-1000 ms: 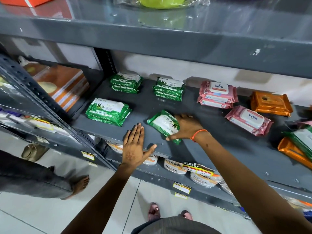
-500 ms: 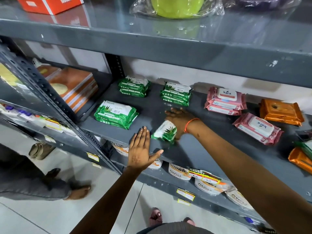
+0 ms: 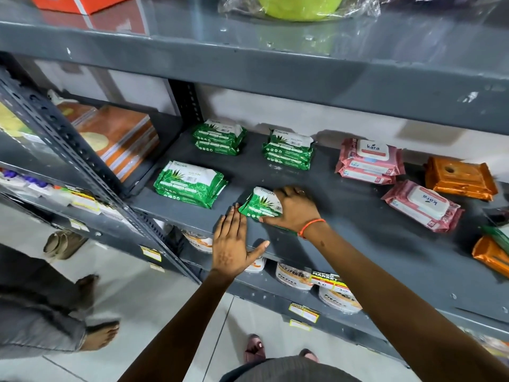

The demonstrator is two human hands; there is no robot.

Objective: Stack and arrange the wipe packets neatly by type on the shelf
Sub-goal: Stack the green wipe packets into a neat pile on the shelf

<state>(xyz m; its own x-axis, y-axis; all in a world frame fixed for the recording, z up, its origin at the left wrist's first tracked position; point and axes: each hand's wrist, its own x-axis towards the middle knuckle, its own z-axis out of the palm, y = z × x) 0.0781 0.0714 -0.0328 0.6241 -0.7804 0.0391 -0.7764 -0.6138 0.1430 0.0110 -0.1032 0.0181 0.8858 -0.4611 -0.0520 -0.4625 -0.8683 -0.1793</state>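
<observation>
My right hand (image 3: 293, 209) grips a green wipe packet (image 3: 259, 204) lying on the grey shelf (image 3: 344, 216), near its front edge. My left hand (image 3: 232, 244) rests flat and open on the shelf edge, its fingertips just touching that packet's left corner. A stack of green packets (image 3: 190, 183) lies to the left. Two more green stacks (image 3: 219, 136) (image 3: 289, 148) sit at the back. A pink stack (image 3: 369, 159) and a single pink packet (image 3: 422, 205) lie to the right. Orange packets (image 3: 460, 177) (image 3: 490, 253) lie at the far right.
The shelf above (image 3: 248, 56) overhangs closely, carrying a wrapped green bowl (image 3: 300, 6) and a red box (image 3: 82, 2). A slotted upright post (image 3: 68, 144) stands at the left, with orange boxes (image 3: 121, 136) behind it. Tubs (image 3: 294, 275) fill the shelf below. Another person's feet (image 3: 102, 334) are on the floor left.
My right hand has turned the green packet and set it down flat near the shelf front. My left hand stayed on the shelf edge and now touches the packet.
</observation>
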